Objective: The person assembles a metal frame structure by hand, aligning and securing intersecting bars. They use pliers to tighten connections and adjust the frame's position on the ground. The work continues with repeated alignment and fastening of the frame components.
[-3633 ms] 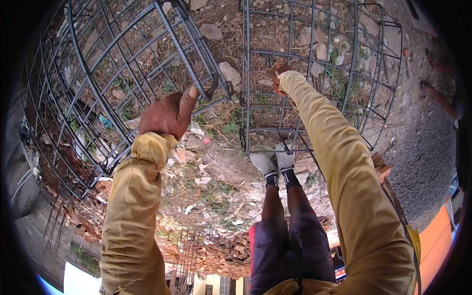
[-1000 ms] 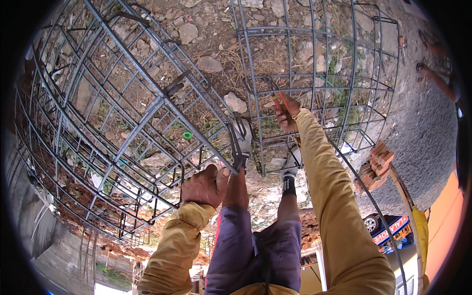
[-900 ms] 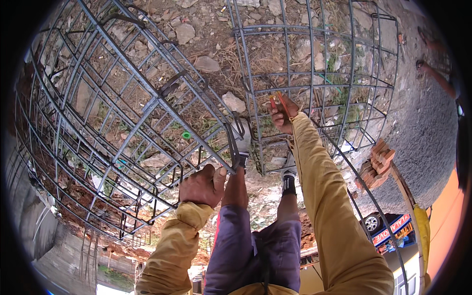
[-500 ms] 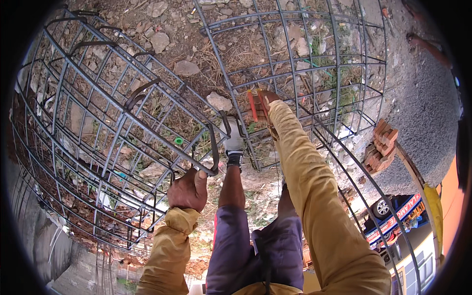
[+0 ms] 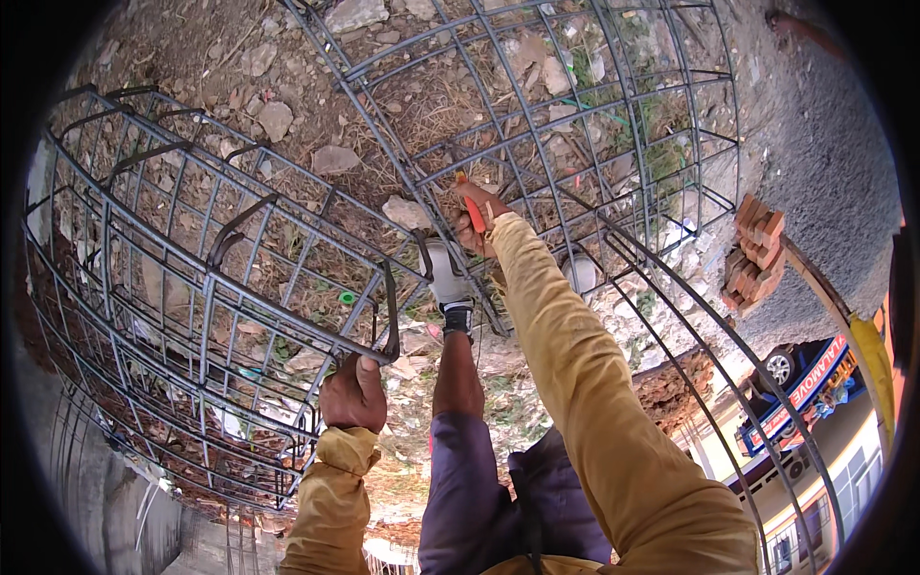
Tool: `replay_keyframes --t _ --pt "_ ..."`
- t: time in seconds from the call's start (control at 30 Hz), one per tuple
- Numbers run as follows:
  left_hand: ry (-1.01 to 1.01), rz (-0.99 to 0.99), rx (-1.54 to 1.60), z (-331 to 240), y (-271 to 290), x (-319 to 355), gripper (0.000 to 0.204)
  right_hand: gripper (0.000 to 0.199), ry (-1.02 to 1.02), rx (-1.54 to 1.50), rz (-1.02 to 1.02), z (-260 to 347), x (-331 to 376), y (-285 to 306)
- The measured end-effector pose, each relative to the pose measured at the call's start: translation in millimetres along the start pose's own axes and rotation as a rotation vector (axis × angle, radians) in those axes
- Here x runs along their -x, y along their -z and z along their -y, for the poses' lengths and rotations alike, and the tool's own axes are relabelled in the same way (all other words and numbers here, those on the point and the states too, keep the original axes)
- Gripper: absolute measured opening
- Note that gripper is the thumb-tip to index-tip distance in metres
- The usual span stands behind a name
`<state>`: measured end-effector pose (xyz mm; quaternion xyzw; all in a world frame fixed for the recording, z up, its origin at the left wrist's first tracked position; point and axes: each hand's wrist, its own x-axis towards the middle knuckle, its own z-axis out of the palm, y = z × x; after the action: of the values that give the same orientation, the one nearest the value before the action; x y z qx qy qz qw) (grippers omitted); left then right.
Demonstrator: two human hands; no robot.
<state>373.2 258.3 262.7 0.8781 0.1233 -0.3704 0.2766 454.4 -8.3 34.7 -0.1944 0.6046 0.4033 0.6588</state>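
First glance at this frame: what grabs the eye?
The dark steel rebar cages, two gridded frames spanning the upper picture over stony, littered ground. At centre the right hand holds a red-handled tool at the bars, while the left hand grips the left cage's corner. A brick stack sits right.

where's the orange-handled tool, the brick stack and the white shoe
orange-handled tool (image 5: 472, 209), head view, on the handle above the right hand
brick stack (image 5: 754, 251), head view, middle of the pile
white shoe (image 5: 446, 275), head view, its upper

The rebar cage (image 5: 220, 287) was a dark steel grid, lying tilted over rubble. The orange-handled tool (image 5: 471, 206) stood upright against a second rebar mesh (image 5: 594, 125).
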Motion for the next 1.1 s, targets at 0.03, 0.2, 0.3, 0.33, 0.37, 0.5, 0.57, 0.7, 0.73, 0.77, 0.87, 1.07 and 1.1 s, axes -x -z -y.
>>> replay_keyframes --t 0.03,0.2,0.3,0.33,0.37,0.5,0.57,0.7,0.73,0.77,0.87,1.07,1.1 --pt "-0.001 -0.004 0.002 1 0 0 0.048 0.044 0.058 0.218 -0.136 0 -3 -2" --pt "-0.034 -0.038 0.028 2 -2 0 0.046 0.040 0.142 0.189 -0.036 0 -7 1" --pt "-0.028 -0.054 0.002 6 -5 1 0.047 0.043 -0.035 -0.359 0.469 -2 -18 22" --pt "-0.015 -0.046 0.018 1 -3 0 0.047 0.043 -0.072 -0.513 0.660 -10 -31 31" --pt "0.008 -0.045 0.034 -4 -1 1 0.048 0.043 -0.121 -0.662 0.852 -17 -38 32" --pt "0.035 -0.054 0.041 -8 0 2 0.049 0.040 -0.008 -0.205 0.467 -17 -41 31" --pt "0.027 -0.097 0.004 -4 -3 3 0.048 0.040 0.033 -0.061 0.315 -18 -20 35" --pt "0.020 -0.193 0.053 -19 0 6 0.039 0.037 0.017 -0.051 0.344 -33 24 57" --pt "-0.022 -0.260 0.073 -15 -2 8 0.037 0.037 0.018 -0.048 0.357 -41 36 65" --pt "-0.062 -0.331 0.090 -11 -5 10 0.036 0.037 0.016 -0.042 0.375 -49 47 69" --pt "-0.199 -0.585 0.244 -20 -7 23 0.037 0.039 -0.049 -0.040 0.438 -71 97 74" --pt "-0.426 -0.401 0.657 -106 -39 72 0.038 0.043 -0.128 0.106 0.517 -104 161 117" --pt "-0.342 -0.351 0.737 -122 -53 65 0.033 0.043 -0.129 0.149 0.500 -109 169 123"
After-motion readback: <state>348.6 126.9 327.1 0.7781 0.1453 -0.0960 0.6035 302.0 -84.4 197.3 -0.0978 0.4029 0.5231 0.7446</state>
